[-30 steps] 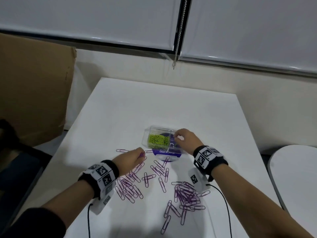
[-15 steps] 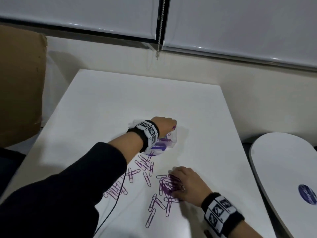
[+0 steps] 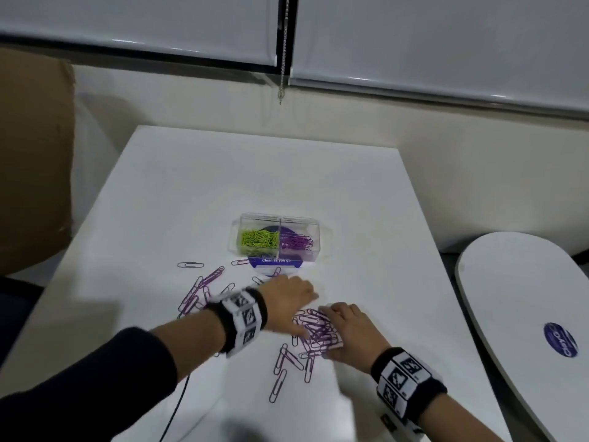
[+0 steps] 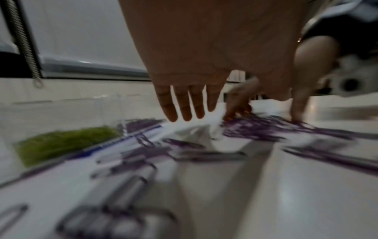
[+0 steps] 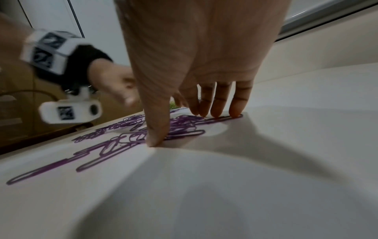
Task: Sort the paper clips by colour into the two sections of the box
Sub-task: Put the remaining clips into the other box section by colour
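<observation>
The table [image 3: 223, 186] carries the clear box [image 3: 277, 239] — green clips left, purple right. In front lies the purple clip pile [image 3: 318, 333]. The right hand [image 3: 350, 333] rests spread fingertips on it, apparently corralling clips for pickup. The left hand [image 3: 291, 298] hovers alongside, fingers straight — holding nothing.

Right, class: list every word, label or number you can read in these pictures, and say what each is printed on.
"Clean as you go": white letters on the blue sticker on the table, under and in front of the clear box.
Round blue sticker on the white side table: lettering too blurred to read.
Wristband markers: black-and-white patterns, no words.
</observation>
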